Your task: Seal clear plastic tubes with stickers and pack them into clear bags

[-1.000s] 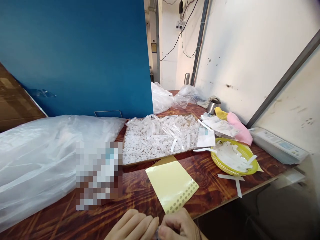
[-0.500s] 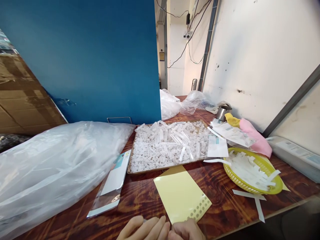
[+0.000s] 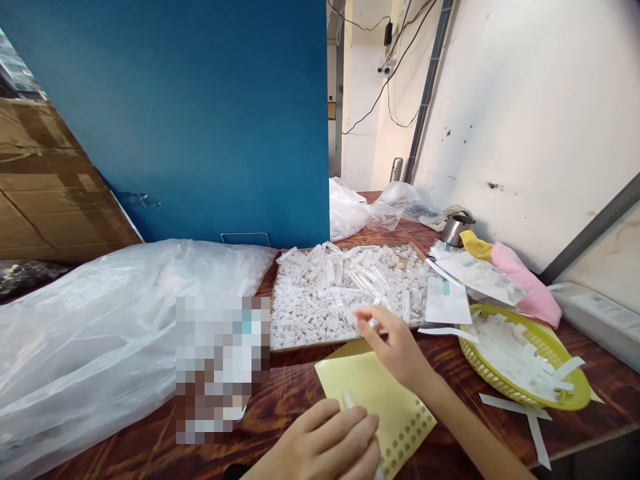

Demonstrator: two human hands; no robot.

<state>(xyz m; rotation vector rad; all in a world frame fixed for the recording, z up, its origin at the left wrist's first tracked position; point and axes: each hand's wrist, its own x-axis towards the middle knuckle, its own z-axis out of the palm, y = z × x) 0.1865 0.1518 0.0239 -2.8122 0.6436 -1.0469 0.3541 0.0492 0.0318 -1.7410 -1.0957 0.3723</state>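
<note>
My left hand (image 3: 335, 440) is closed around a small clear tube (image 3: 349, 399), whose end sticks out above the fingers, over the lower part of a yellow sheet. My right hand (image 3: 387, 337) reaches over the front edge of a shallow cardboard tray (image 3: 300, 347). Its thumb and forefinger are bent together, and a small whitish piece (image 3: 373, 323) shows between them. Many small white pieces (image 3: 300, 320) fill the tray, with several clear tubes (image 3: 363, 277) lying on top. Beneath both hands lies the yellow sheet (image 3: 345, 367), with rows of round dots at its right corner.
To the right sits a yellow basket (image 3: 575, 393) of white strips, beside loose strips (image 3: 540, 440) on the table. A large plastic bag (image 3: 125, 320) covers the left side. A blue panel (image 3: 200, 120) rises behind. Papers (image 3: 447, 300) and a pink cloth (image 3: 525, 283) lie back right.
My hands were together at the near edge. Now the right has moved forward to the tray, while the left has come up with a tube in view. The camera has turned slightly left.
</note>
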